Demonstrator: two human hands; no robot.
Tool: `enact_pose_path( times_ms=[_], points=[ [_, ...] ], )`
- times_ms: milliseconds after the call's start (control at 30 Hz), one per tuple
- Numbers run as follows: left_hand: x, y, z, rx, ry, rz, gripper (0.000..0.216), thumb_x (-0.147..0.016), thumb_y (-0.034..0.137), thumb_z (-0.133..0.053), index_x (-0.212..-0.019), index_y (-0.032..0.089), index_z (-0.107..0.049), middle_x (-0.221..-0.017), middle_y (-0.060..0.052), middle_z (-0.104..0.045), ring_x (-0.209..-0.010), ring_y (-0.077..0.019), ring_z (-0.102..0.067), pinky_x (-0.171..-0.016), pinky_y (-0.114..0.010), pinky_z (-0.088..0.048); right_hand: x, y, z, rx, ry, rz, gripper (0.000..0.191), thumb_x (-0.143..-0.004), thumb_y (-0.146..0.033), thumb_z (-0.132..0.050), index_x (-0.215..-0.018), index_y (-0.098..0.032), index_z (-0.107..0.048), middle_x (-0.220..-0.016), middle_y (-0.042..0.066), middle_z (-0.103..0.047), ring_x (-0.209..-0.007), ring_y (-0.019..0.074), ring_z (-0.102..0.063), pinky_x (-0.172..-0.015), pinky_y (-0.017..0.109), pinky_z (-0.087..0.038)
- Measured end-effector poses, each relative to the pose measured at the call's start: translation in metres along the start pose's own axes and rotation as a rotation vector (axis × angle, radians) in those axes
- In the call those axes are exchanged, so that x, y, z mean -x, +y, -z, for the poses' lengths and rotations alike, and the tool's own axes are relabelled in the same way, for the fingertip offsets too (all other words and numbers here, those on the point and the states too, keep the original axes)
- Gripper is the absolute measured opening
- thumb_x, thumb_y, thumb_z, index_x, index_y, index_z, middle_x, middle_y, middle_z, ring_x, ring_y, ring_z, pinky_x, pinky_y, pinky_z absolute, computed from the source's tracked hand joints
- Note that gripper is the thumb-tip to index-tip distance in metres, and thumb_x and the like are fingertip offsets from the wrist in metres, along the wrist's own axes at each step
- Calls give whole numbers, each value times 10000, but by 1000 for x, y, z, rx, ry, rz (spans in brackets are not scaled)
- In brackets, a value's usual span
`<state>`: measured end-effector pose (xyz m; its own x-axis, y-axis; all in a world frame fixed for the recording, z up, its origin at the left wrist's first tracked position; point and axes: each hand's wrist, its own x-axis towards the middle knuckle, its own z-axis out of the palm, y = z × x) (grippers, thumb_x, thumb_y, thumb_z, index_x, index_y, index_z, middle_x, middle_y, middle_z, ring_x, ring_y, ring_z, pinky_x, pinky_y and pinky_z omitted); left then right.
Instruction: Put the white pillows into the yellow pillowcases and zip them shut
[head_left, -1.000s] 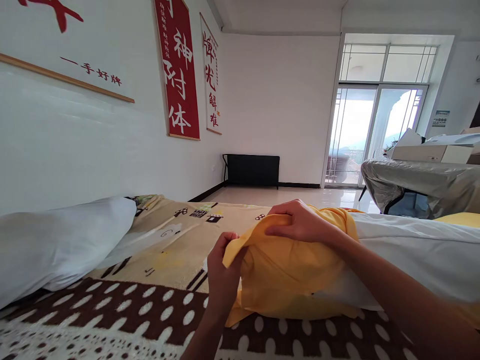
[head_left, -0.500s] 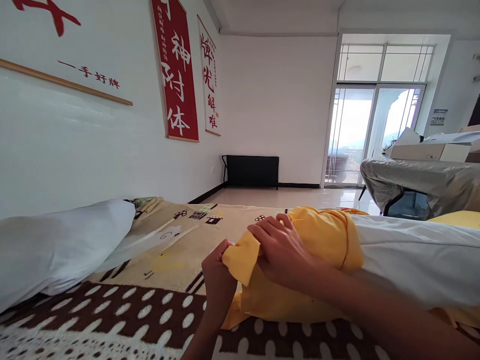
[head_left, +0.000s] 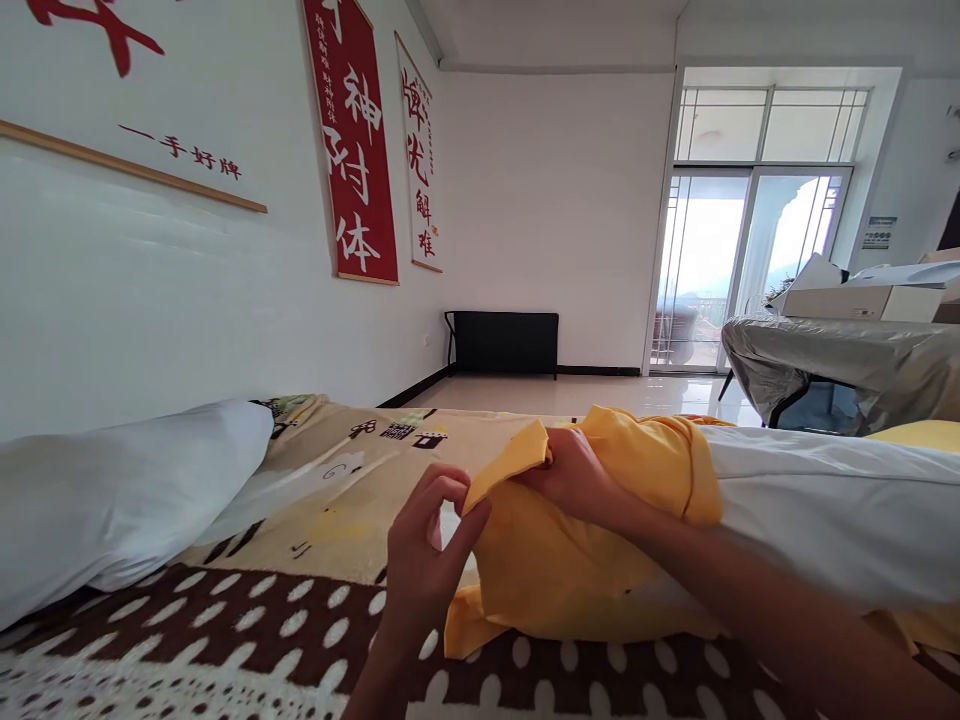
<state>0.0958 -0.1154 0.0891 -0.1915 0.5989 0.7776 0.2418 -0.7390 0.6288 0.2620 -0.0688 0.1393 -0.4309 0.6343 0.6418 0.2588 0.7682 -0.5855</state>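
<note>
- the bed takes up the whole bottom of the view, with a brown dotted blanket at the near edge and a cartoon print sheet behind it. a bare white pillow sits at its left edge by the wall.
- the long white pillow lies along the right side of the bed, its left end pushed into the yellow pillowcase. looks light and squashy, so i'd guess it bends instead of sliding in clean.
- the pillowcase is thin soft cotton, floppy, bunched where it meets the bare pillow. probably not slippery. best grab is the hem at the open corner.
- right hand is clamped on the raised flap of the pillowcase, fingers curled over it.
- left hand pinches the lower edge of that same flap between thumb and fingertips. the hands are close but not touching.
</note>
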Motion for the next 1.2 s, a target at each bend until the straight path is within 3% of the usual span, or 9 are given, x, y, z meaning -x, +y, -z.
enact_pose_path(
  times_ms=[67, 133, 267, 467, 667, 800, 933, 1033, 1200],
  points=[
    [-1, 0, -3, -5, 12, 17, 209, -726, 355, -659, -831, 201, -562, -894, -51, -598, -848, -190, -571, -709, -257, -472, 1, 1, 3, -71, -20, 14, 157, -735, -329, -651, -720, -174, -632, -700, -39, -601, -655, 113, -492, -616, 220, -381],
    [-2, -4, -6, -42, -15, 99, 326, -731, 401, -639, -980, 198, -582, -886, -48, -624, -808, -196, -587, -650, -250, -470, 2, 1, 6, -91, -61, 59, 211, -752, -369, -650, -697, -168, -617, -676, -40, -574, -638, 106, -471, -608, 221, -379],
    [-2, -9, -7, -131, -121, 189, 253, -758, 400, -591, -816, 161, -648, -660, -7, -578, -609, -154, -511, -536, -232, -406, 5, 0, 9, -26, -82, 146, 260, -821, -385, -592, -676, -170, -590, -652, -35, -546, -630, 104, -459, -623, 230, -390],
    [-5, 6, -5, -123, -98, 102, 131, -641, 253, -579, -747, 184, -615, -712, -6, -605, -649, -160, -522, -565, -229, -395, 7, 0, 5, 72, -35, 352, 205, -829, -353, -592, -709, -195, -644, -715, 10, -595, -694, 132, -537, -693, 268, -434],
    [-3, 15, -6, -44, -149, 143, 142, -674, 297, -578, -763, 193, -543, -711, 12, -550, -637, -138, -467, -565, -221, -364, 16, -3, 4, 267, 213, 509, 158, -802, -276, -591, -918, -187, -651, -878, 63, -583, -809, 168, -548, -746, 317, -449],
    [-2, 6, -5, -5, -172, 159, 150, -721, 328, -561, -774, 198, -506, -665, 23, -507, -595, -129, -431, -524, -222, -336, 22, -8, 9, 414, 308, 585, 103, -839, -180, -478, -827, -184, -580, -803, 54, -592, -767, 167, -516, -744, 332, -408],
    [-4, 0, -7, -5, -99, 160, 156, -673, 278, -574, -784, 206, -492, -666, 34, -492, -593, -126, -426, -523, -219, -338, 23, -14, 13, 366, 233, 462, 147, -866, -141, -392, -800, -185, -516, -726, 13, -583, -673, 133, -490, -754, 317, -379],
    [-4, -1, -9, 2, -41, 154, 144, -671, 246, -555, -793, 209, -490, -677, 38, -486, -601, -123, -425, -540, -215, -347, 20, -18, 13, 197, 191, 318, 151, -885, -195, -379, -816, -190, -514, -664, -20, -537, -596, 110, -448, -632, 254, -372],
    [-1, -4, -10, 102, -78, 224, 190, -656, 159, -569, -830, 209, -513, -740, 35, -533, -630, -108, -455, -576, -196, -366, 5, -21, 20, 54, 102, 66, 236, -881, -323, -431, -722, -184, -536, -614, -36, -500, -572, 99, -422, -551, 226, -336]
  ],
)
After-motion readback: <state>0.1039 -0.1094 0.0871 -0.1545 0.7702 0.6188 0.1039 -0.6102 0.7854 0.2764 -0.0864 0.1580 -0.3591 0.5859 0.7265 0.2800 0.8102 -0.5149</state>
